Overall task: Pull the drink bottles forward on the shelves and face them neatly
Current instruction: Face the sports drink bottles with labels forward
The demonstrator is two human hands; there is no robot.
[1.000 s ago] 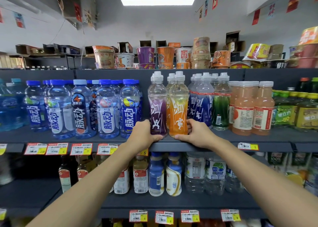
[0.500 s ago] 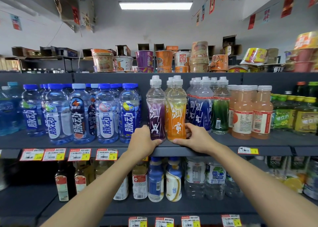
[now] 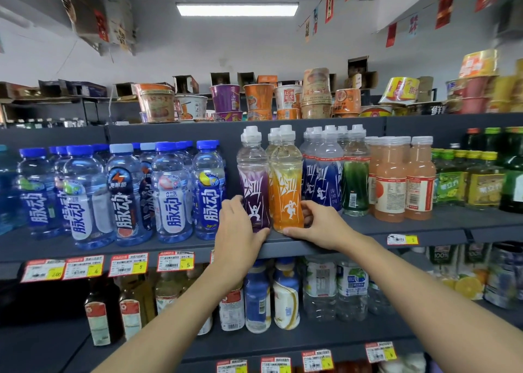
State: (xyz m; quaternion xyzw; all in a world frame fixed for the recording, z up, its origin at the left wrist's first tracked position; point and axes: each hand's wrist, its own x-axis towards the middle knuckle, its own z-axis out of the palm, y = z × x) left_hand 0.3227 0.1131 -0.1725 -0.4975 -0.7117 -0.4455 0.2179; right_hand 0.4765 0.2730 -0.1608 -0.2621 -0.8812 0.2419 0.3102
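Observation:
A purple drink bottle (image 3: 254,180) and an orange drink bottle (image 3: 286,185) stand side by side at the front edge of the middle shelf (image 3: 368,231), white caps up, labels facing me. My left hand (image 3: 236,231) grips the base of the purple bottle from the left, thumb under its front. My right hand (image 3: 319,227) grips the base of the orange bottle from the right. More bottles of the same brand, blue (image 3: 322,174) and green (image 3: 355,183), stand a little further back on the right.
Blue-capped water bottles (image 3: 124,191) fill the shelf to the left, pink juice bottles (image 3: 402,177) and green tea bottles (image 3: 467,183) to the right. Instant noodle cups (image 3: 254,98) line the top shelf. The lower shelf holds more bottles (image 3: 283,299). Price tags (image 3: 127,263) hang on the shelf edge.
The view has tilted upward slightly. Both hands stay at the bases of the purple and orange bottles, which have barely moved.

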